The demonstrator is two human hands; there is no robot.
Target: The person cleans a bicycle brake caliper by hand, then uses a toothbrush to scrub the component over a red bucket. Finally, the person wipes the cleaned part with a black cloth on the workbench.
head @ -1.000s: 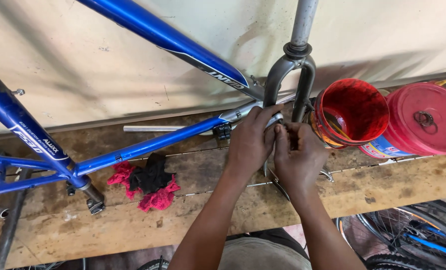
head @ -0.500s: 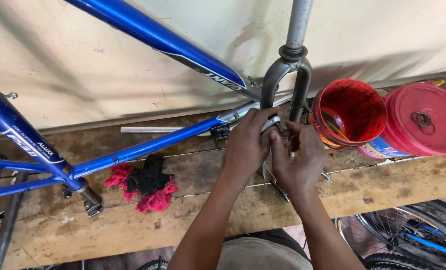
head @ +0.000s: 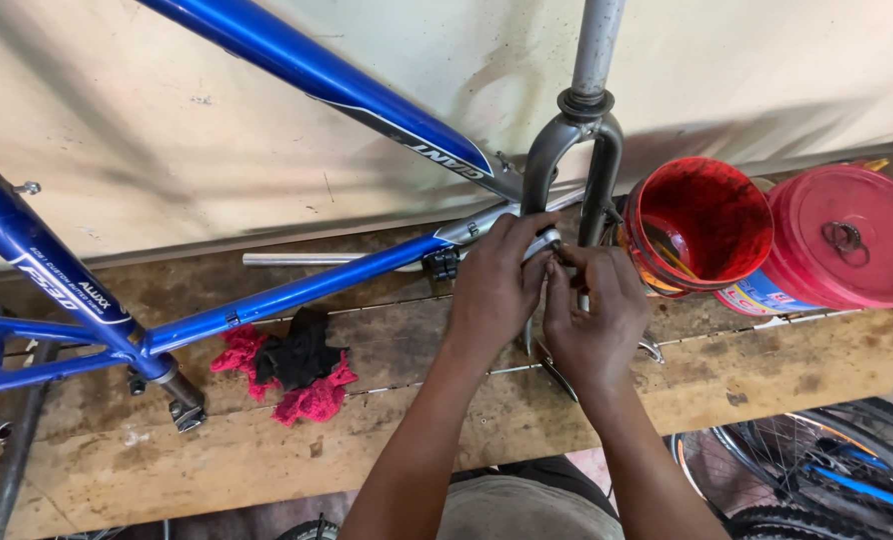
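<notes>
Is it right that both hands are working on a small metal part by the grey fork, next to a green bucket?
Not quite. In the head view the bucket is red. Both the left hand and right hand are at the small metal part by the grey fork.

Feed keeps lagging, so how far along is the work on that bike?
Done: blue frame lies on the wooden bench, grey fork upright beside it. In hand: left hand grips a small silver part by the fork, right hand pinches at it. Left: wheels below the bench, unmounted.

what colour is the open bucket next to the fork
Red inside, seen best in the head view: the open bucket.
</notes>
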